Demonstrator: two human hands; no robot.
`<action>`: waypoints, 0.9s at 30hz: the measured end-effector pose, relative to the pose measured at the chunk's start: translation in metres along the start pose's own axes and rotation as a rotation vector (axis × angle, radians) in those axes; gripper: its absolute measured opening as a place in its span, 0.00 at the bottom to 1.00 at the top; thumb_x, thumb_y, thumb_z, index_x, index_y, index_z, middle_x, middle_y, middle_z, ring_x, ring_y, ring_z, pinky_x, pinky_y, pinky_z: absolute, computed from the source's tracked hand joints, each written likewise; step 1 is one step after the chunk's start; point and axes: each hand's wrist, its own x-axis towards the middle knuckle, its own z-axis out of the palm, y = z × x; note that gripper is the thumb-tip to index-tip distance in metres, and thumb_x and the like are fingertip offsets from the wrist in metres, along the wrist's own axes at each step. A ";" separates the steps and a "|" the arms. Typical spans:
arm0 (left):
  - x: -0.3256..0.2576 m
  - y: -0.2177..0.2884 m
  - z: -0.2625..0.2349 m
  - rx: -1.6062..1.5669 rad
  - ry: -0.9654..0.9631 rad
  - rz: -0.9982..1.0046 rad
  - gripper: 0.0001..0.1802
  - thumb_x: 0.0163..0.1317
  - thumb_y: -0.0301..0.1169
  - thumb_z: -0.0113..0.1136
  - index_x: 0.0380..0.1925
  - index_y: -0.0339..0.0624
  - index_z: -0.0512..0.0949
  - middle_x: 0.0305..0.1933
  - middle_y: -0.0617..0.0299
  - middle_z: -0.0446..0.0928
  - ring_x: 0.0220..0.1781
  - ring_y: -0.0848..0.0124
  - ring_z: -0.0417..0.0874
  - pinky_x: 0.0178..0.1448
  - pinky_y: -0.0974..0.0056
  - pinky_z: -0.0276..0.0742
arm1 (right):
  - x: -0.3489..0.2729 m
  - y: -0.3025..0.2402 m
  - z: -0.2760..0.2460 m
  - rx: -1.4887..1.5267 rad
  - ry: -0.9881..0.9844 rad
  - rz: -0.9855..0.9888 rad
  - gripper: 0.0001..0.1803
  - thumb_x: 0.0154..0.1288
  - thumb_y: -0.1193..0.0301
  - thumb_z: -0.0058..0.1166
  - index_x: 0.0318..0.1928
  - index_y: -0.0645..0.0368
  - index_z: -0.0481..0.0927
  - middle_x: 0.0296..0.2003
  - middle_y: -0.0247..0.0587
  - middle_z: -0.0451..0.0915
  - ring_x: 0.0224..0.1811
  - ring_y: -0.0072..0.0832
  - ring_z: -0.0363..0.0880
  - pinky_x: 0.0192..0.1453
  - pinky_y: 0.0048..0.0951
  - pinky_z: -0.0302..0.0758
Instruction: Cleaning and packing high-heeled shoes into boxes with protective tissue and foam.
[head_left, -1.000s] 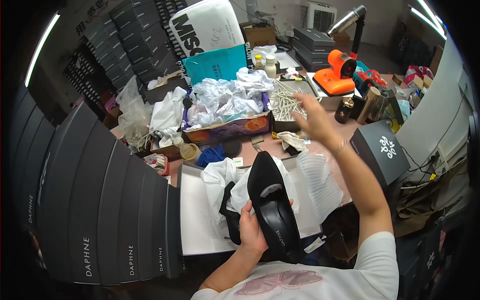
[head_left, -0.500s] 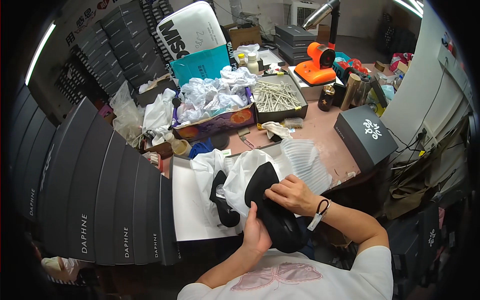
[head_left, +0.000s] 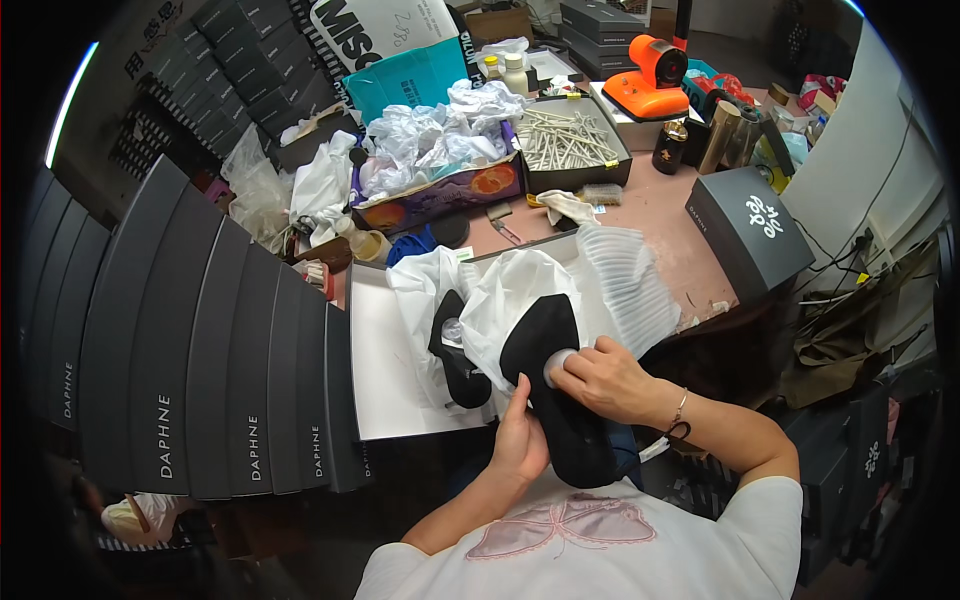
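A black shoe [head_left: 545, 335] is tilted up in front of me, its toe away from me. Along its left side my left hand [head_left: 520, 440] grips it, thumb uppermost. My right hand [head_left: 605, 382] pinches a small white wad [head_left: 557, 366] at the shoe's opening. The other black shoe [head_left: 465, 380] lies in the open shoe box [head_left: 380, 365], with a pale wad showing inside it. White tissue paper [head_left: 500, 305] lies beneath and around both shoes. A ribbed translucent padding sheet [head_left: 635, 285] hangs over the box's right side.
Tall rows of dark shoe boxes [head_left: 165, 370] stand at left. Behind the open box are a carton of crumpled paper [head_left: 440, 195], a tray of pale sticks [head_left: 575, 135] and an orange device [head_left: 650, 85]. A dark shoe box [head_left: 745, 235] sits at right.
The white wad now shows between my right fingers at the shoe's opening. My left hand still holds the shoe. The whole view has shifted slightly.
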 end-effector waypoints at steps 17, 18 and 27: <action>0.016 0.024 -0.039 -0.190 -0.135 -0.106 0.37 0.69 0.54 0.39 0.62 0.31 0.65 0.57 0.41 0.74 0.59 0.52 0.77 0.64 0.49 0.74 | 0.025 0.041 -0.032 0.637 0.050 0.456 0.20 0.46 0.66 0.67 0.41 0.55 0.79 0.25 0.42 0.79 0.25 0.41 0.79 0.32 0.37 0.76; 0.009 0.026 -0.032 -0.207 -0.115 -0.098 0.38 0.69 0.55 0.38 0.63 0.30 0.64 0.58 0.39 0.73 0.59 0.50 0.77 0.63 0.50 0.75 | 0.029 0.051 -0.029 0.571 0.053 0.614 0.21 0.46 0.67 0.67 0.43 0.57 0.79 0.26 0.45 0.80 0.24 0.44 0.78 0.32 0.37 0.76; -0.024 0.006 0.004 0.133 -0.063 0.205 0.31 0.72 0.47 0.48 0.70 0.50 0.56 0.65 0.60 0.68 0.64 0.65 0.71 0.68 0.55 0.68 | -0.028 0.070 0.211 0.336 -0.116 0.462 0.09 0.59 0.68 0.51 0.34 0.60 0.80 0.29 0.49 0.82 0.29 0.43 0.83 0.34 0.42 0.77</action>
